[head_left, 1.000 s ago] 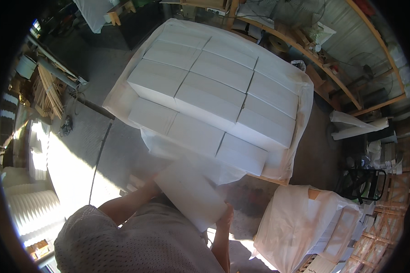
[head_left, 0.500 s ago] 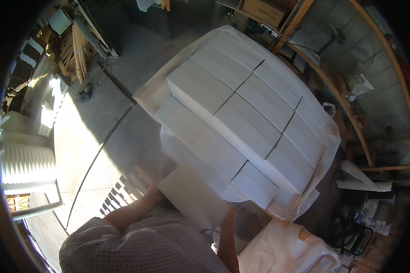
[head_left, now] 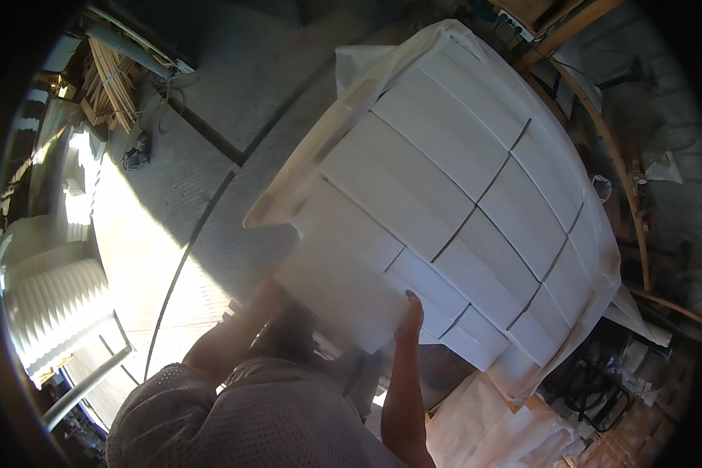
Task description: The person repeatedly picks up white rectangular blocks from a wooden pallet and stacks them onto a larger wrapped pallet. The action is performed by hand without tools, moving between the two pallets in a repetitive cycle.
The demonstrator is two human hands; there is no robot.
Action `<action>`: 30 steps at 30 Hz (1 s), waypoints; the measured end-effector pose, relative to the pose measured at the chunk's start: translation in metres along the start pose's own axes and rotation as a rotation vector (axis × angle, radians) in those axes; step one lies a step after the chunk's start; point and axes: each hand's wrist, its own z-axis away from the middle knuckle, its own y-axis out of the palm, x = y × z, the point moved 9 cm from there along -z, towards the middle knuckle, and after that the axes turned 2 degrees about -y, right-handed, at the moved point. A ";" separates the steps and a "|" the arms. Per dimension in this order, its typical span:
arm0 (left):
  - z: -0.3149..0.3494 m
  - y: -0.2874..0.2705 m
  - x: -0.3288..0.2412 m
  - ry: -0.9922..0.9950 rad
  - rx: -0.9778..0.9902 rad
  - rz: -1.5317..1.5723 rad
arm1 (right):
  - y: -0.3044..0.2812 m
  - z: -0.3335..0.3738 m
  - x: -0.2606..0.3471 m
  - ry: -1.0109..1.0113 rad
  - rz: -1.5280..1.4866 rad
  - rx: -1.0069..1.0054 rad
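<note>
A plain white box [head_left: 343,292] is held between my two hands, in front of my body and against the near side of the stack. My left hand [head_left: 269,295] grips its left end, the fingers partly blurred and hidden by the box. At the opposite end my right hand [head_left: 412,316] is closed on the edge, thumb on top. Beyond it, a stack of similar white boxes [head_left: 437,168] sits in tight rows, with a lower step of boxes along the near side. Translucent plastic sheeting [head_left: 288,187] wraps around the stack's edges.
Wooden strips [head_left: 111,86] lean in a bundle at the far left. White corrugated material [head_left: 62,312] stands at the left in bright sun. Curved wooden frames [head_left: 612,148] rise on the right. Near the lower right lies another plastic-covered pile [head_left: 491,429].
Both hands have lifted the box up and forward, closer to the stack. My view has shifted, so the stack appears nearer and farther right.
</note>
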 end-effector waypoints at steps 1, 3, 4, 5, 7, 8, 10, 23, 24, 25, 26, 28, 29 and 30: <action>-0.010 -0.007 -0.012 0.088 0.014 -0.332 | 0.013 -0.014 0.003 -0.009 -0.007 0.007; -0.023 -0.020 -0.043 0.321 -0.146 -0.898 | 0.036 -0.038 0.004 -0.009 -0.052 -0.003; -0.030 -0.020 -0.050 0.367 -0.201 -0.961 | 0.044 -0.048 0.004 0.000 -0.089 -0.014; -0.035 -0.020 -0.056 0.409 -0.261 -1.024 | 0.053 -0.055 0.005 -0.023 -0.125 0.000; -0.055 -0.028 -0.050 0.349 -0.339 -0.716 | 0.063 -0.064 -0.003 0.037 -0.245 0.046; -0.065 -0.032 -0.042 0.319 -0.375 -0.562 | 0.065 -0.066 -0.005 0.038 -0.317 0.080; -0.077 -0.042 -0.027 0.312 -0.379 -0.344 | 0.058 -0.059 -0.016 0.091 -0.392 0.067; -0.092 -0.044 -0.025 0.496 -0.077 -1.223 | 0.078 0.009 -0.065 -0.219 -0.118 -0.074; -0.093 -0.040 -0.031 0.486 -0.035 -1.212 | 0.076 0.010 -0.062 -0.266 -0.108 -0.104; -0.094 -0.033 -0.036 0.488 0.007 -1.243 | 0.075 0.010 -0.067 -0.219 -0.248 -0.105; -0.096 -0.027 -0.040 0.490 0.049 -1.273 | 0.075 0.010 -0.068 -0.195 -0.319 -0.106; -0.096 -0.013 -0.050 0.533 0.128 -1.289 | 0.073 0.010 -0.064 -0.172 -0.391 -0.110; -0.101 -0.016 -0.050 0.436 0.088 -1.353 | 0.074 0.006 -0.072 -0.056 -0.498 -0.131; -0.108 -0.018 -0.050 0.342 0.046 -1.285 | 0.075 0.003 -0.079 0.059 -0.610 -0.166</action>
